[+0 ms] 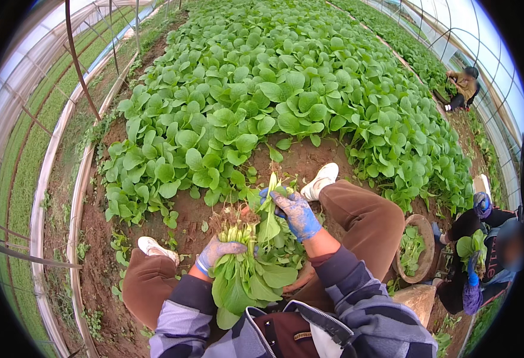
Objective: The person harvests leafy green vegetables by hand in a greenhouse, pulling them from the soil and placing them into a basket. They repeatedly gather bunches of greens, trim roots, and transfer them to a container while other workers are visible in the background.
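Note:
A bunch of leafy greens (241,277) is gripped in my gloved left hand (221,253), its roots pointing away from me and its leaves hanging over my lap. The soil-covered roots (232,217) show at the bunch's far end. Beside it, my right hand (297,212), in a muddy blue glove, pinches a single leafy plant (268,221) by the stem. More loose leaves (286,246) lie under my right forearm, partly hiding a brown container rim (302,277) between my legs.
Dense growing greens (262,80) spread ahead over bare soil (297,156). At the right, a co-worker (485,259) holds greens beside a round basin (425,237) containing leaves. Another person (463,87) sits farther off. Greenhouse hoops (80,67) and a pale board edge (76,250) run along the left.

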Action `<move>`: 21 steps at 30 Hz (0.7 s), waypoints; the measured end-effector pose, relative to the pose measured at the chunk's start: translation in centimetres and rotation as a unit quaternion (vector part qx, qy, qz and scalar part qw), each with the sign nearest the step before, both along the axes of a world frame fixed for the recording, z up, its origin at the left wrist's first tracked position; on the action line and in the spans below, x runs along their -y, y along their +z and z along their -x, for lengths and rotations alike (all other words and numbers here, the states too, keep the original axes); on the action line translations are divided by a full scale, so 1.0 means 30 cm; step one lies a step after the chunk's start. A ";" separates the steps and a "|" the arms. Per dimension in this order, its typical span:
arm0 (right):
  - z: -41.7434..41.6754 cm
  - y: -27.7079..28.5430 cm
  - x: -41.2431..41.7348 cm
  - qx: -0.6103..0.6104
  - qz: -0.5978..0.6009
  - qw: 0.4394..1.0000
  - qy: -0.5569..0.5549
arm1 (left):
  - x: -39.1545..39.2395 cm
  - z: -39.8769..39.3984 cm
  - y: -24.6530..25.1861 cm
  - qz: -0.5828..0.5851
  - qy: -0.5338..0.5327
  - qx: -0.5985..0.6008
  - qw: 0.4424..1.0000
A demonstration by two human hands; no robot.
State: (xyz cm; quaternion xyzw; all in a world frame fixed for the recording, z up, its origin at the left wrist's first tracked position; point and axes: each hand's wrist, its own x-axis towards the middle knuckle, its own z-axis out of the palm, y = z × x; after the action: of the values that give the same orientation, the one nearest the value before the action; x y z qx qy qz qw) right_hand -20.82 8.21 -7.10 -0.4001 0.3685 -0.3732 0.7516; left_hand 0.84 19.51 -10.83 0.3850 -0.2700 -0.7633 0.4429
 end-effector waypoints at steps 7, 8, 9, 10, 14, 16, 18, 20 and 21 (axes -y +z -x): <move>-0.049 0.127 -0.088 -0.216 0.197 0.937 0.193 | 0.041 0.069 0.065 -0.029 0.233 -0.072 0.969; -0.067 0.060 -0.109 -0.248 0.245 0.927 0.141 | 0.043 0.077 0.028 -0.035 0.234 -0.071 0.969; -0.098 0.039 -0.112 -0.224 0.314 0.916 0.114 | 0.036 0.089 0.025 -0.013 0.244 -0.093 0.965; -0.110 0.031 -0.114 -0.219 0.303 0.921 0.107 | 0.027 0.095 0.028 -0.026 0.249 -0.114 0.961; -0.152 0.010 -0.135 -0.198 0.268 0.941 0.066 | 0.003 0.079 -0.015 -0.072 0.258 -0.182 0.946; -0.167 0.011 -0.145 -0.227 0.304 0.925 0.042 | -0.004 0.059 -0.067 -0.088 0.252 -0.199 0.943; -0.177 -0.024 -0.154 -0.225 0.311 0.923 0.036 | -0.014 0.067 -0.043 -0.055 0.273 -0.144 0.950; -0.175 -0.022 -0.156 -0.241 0.357 0.901 0.050 | -0.011 0.083 0.024 -0.056 0.273 -0.136 0.951; -0.178 -0.016 -0.153 -0.245 0.382 0.889 0.059 | -0.012 0.080 0.041 -0.054 0.276 -0.130 0.951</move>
State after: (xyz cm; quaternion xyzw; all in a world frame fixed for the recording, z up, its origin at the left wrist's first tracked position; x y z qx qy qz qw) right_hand -15.50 12.79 -7.57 -0.7560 0.3458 -0.3304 0.4468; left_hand -1.56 19.89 -9.61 0.3655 -0.0514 -0.6679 0.6463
